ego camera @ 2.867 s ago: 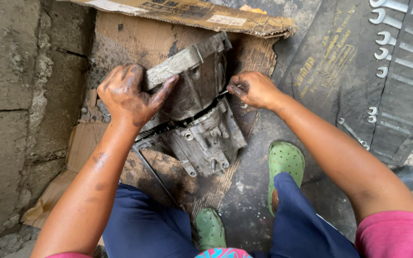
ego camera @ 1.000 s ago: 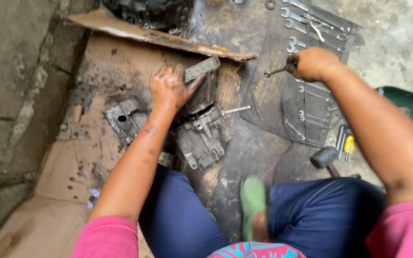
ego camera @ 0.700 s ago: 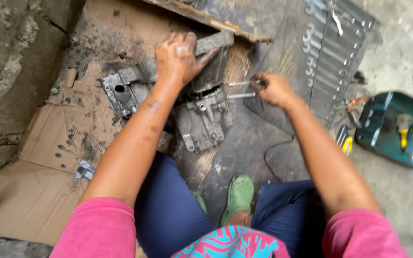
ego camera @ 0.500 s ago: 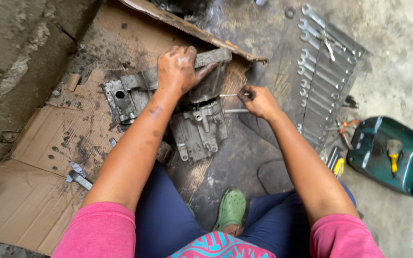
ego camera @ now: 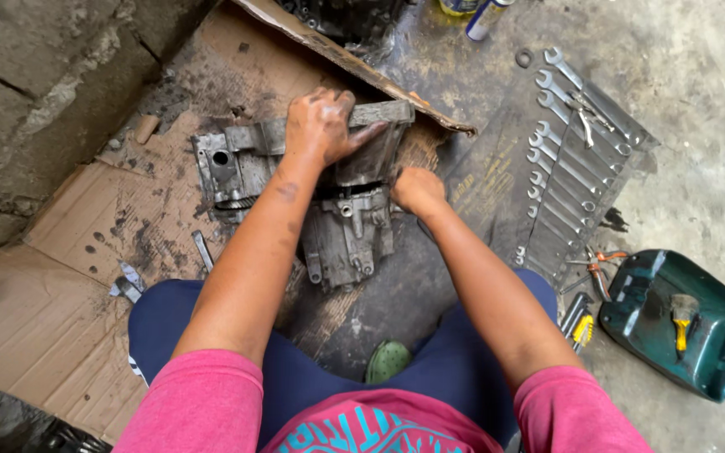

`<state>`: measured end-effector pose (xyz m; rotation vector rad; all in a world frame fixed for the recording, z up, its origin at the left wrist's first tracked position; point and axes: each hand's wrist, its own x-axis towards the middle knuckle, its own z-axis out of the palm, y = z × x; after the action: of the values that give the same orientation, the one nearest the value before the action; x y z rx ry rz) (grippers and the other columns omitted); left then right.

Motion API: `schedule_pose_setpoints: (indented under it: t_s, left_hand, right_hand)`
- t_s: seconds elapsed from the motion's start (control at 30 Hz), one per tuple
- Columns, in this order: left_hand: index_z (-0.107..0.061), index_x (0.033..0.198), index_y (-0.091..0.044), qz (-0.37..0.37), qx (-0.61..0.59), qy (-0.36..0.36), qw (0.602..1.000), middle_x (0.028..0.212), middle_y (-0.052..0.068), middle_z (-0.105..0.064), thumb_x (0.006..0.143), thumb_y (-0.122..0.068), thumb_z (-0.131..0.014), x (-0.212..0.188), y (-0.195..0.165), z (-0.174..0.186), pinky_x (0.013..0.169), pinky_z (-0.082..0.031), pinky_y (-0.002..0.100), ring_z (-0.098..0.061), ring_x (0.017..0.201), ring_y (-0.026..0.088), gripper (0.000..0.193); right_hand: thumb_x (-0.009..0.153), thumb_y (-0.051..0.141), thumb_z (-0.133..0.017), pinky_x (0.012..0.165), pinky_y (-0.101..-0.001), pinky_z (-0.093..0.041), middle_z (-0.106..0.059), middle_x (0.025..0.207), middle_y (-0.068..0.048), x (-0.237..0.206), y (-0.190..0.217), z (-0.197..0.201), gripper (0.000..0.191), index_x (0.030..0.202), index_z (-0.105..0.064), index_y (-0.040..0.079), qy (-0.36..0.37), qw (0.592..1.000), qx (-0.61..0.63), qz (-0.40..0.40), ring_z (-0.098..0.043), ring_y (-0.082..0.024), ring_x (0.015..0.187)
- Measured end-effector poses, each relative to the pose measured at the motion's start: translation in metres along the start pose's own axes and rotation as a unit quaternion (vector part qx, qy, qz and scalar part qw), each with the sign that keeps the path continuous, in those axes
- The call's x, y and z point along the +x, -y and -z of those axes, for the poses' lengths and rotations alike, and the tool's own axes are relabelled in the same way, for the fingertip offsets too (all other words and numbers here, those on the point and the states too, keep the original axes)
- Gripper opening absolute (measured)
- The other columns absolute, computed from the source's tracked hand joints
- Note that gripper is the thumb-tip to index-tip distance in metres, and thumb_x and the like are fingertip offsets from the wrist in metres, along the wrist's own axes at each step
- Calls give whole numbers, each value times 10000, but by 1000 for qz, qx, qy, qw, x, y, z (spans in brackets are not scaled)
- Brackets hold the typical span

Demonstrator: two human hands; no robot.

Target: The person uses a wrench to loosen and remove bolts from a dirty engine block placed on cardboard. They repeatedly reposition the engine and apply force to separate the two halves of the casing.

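Note:
A greasy grey metal gearbox housing (ego camera: 347, 235) lies on oil-stained cardboard (ego camera: 86, 277) in front of my knees. My left hand (ego camera: 322, 124) presses down flat on its upper edge, fingers spread over the casing. My right hand (ego camera: 417, 190) is closed in a fist against the housing's right side; what it holds is hidden by the fingers. A second grey metal casting (ego camera: 226, 168) lies just left of the housing, touching it.
A roll of several spanners (ego camera: 565, 159) lies open at the right. Pliers (ego camera: 597, 264) and a green plastic tray (ego camera: 680, 323) with a brush sit further right. A concrete wall (ego camera: 44, 92) bounds the left. Small metal parts (ego camera: 127, 281) lie on the cardboard.
My right hand reached to the spanner roll, came back with a thin tool and now sits closed against the housing's right side. My left hand stayed on the housing. The view shifted.

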<state>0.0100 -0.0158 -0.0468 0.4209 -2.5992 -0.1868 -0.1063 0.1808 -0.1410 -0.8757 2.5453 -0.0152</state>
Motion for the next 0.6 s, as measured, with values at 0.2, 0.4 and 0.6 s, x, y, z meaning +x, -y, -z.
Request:
schedule_pose_setpoints:
  t_s: [0.2, 0.4, 0.6]
  left_hand:
    - [-753, 927, -67, 6, -1, 4, 1000, 872, 165, -745, 874, -779, -651, -2, -3, -1, 730, -578, 440, -718, 866, 314, 722]
    - [-756, 941, -77, -5, -3, 10, 1000, 875, 136, -747, 887, -769, -645, -3, -2, -1, 734, -581, 433, -716, 875, 297, 704]
    - [-757, 942, -72, -11, 6, 10, 1000, 870, 137, -743, 880, -787, -639, 0, -3, 1, 717, -578, 424, -716, 857, 299, 728]
  right_hand:
    - [841, 277, -629, 930, -500, -552, -721, 1127, -250, -4, 5, -6, 353, 1044, -777, 30, -22, 1000, -12, -10, -696, -423, 1077]
    - [867, 335, -647, 846, -536, -545, -728, 981, -236, -22, -14, -1, 282, 962, -754, 93, -90, 992, 10, 91, -687, -445, 954]
    - [947, 417, -581, 764, -544, -544, -725, 919, -221, -23, -20, 9, 336, 967, -750, 128, -112, 975, 80, 176, -675, -456, 868]
